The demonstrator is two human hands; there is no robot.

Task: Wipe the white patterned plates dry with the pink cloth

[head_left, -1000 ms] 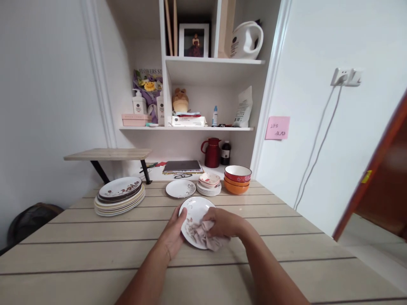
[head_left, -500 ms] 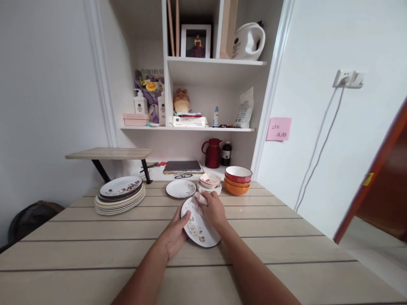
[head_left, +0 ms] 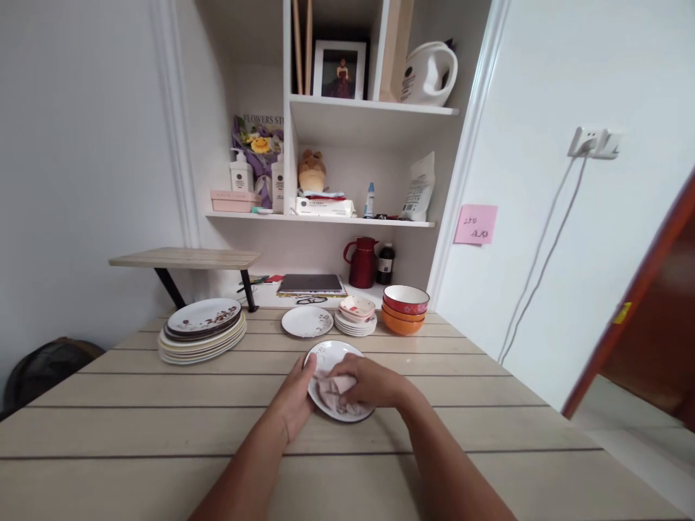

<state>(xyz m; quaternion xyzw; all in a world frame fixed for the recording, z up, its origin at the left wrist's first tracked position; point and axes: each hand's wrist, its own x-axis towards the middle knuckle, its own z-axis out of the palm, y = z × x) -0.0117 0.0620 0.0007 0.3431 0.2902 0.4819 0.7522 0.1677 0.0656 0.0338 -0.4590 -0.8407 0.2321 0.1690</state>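
Observation:
A white plate [head_left: 328, 352] with a dark rim and a brown floral print is tilted up toward me above the table. Its left edge is gripped by my left hand [head_left: 296, 394], thumb on the face and fingers behind. My right hand [head_left: 374, 382] presses a crumpled pale pink cloth [head_left: 332, 391] against the plate's lower middle. The cloth and fingers cover part of the print. Just beyond lies a similar floral plate [head_left: 307, 322], flat on the table.
Stacked plates [head_left: 203, 333] stand at the left by a small raised shelf [head_left: 184, 257]. Small dishes [head_left: 355, 309] on white saucers [head_left: 355, 327] and stacked bowls [head_left: 402, 318] are at the back right. Behind them are a red jug [head_left: 363, 262], a laptop [head_left: 310, 283] and glasses [head_left: 311, 300].
My right hand has moved the cloth from the plate's upper edge down to its lower middle. My left hand keeps its hold on the left edge. The view has shifted slightly.

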